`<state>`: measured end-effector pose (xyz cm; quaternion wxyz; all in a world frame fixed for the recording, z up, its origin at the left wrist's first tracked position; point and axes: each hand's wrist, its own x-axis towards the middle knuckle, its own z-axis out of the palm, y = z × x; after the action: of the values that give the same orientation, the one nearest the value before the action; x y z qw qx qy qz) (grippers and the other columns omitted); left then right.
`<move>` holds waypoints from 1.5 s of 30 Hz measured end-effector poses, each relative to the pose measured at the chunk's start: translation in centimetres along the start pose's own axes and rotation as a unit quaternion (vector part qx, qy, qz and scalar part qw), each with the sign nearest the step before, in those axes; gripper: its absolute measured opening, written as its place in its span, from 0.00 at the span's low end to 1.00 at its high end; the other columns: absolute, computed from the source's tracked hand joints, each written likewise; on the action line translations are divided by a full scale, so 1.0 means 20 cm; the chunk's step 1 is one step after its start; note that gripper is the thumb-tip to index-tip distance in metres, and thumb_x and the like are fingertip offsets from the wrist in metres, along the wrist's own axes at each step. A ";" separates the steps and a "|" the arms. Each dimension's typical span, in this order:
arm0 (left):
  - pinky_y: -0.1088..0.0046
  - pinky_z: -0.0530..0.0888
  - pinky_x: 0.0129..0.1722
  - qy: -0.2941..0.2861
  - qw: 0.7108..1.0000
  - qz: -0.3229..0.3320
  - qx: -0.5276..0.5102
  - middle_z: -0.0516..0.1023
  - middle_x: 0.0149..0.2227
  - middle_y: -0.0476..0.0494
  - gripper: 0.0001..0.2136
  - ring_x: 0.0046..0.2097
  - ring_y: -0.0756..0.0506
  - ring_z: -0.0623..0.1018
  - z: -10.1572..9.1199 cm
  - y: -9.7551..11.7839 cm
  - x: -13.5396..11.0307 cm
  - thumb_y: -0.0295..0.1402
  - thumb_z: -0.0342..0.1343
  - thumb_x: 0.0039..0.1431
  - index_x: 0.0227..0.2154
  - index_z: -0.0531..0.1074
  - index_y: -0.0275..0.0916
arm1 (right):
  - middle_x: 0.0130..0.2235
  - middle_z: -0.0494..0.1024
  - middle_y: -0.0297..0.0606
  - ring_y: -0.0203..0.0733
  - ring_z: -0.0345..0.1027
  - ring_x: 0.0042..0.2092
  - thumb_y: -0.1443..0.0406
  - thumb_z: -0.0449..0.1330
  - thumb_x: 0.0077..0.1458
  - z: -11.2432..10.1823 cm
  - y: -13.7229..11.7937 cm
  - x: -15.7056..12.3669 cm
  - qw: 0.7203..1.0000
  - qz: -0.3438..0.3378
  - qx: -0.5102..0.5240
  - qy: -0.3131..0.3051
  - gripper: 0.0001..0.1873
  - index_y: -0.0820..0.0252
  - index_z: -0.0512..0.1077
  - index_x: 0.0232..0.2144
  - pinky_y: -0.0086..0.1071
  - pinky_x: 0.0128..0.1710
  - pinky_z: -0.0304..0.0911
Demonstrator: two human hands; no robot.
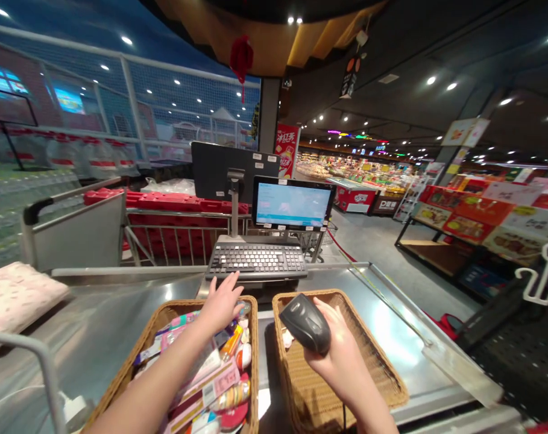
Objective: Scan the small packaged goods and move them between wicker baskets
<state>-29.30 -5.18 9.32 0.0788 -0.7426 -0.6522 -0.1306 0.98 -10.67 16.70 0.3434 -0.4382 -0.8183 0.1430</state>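
Note:
My right hand [334, 340] is wrapped round a black barcode scanner [306, 322], held above the right wicker basket [359, 361]. A small whitish item [287, 339] lies in that basket near its left side, partly behind the scanner. My left hand [222, 303] is over the far end of the left wicker basket [254, 374], fingers spread and nothing held. That basket is filled with mixed small packaged goods, among them an orange packet [231, 342] and a pink box [219, 383]. My left forearm hides part of them.
Beyond the baskets stand a black keyboard [258, 259], a lit screen [292, 205] and a dark monitor [226, 172] seen from behind. A pink patterned bag [20, 298] rests on the metal counter [169, 289] at left. A grey metal tube [41, 355] curves at lower left.

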 end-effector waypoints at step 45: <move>0.46 0.45 0.67 -0.177 0.950 0.216 -0.142 0.53 0.69 0.39 0.23 0.69 0.39 0.52 1.17 1.28 0.39 0.31 0.54 0.57 0.56 0.65 0.47 | 0.57 0.70 0.47 0.56 0.56 0.64 0.70 0.61 0.44 -0.51 0.74 -0.23 0.981 0.159 -0.052 0.099 0.31 0.59 0.65 0.53 0.59 0.67 0.39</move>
<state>-0.92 5.40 -9.31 -0.1175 -0.8805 -0.4542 -0.0681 18.85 -6.58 14.28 0.3729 -0.5918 -0.7063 0.1089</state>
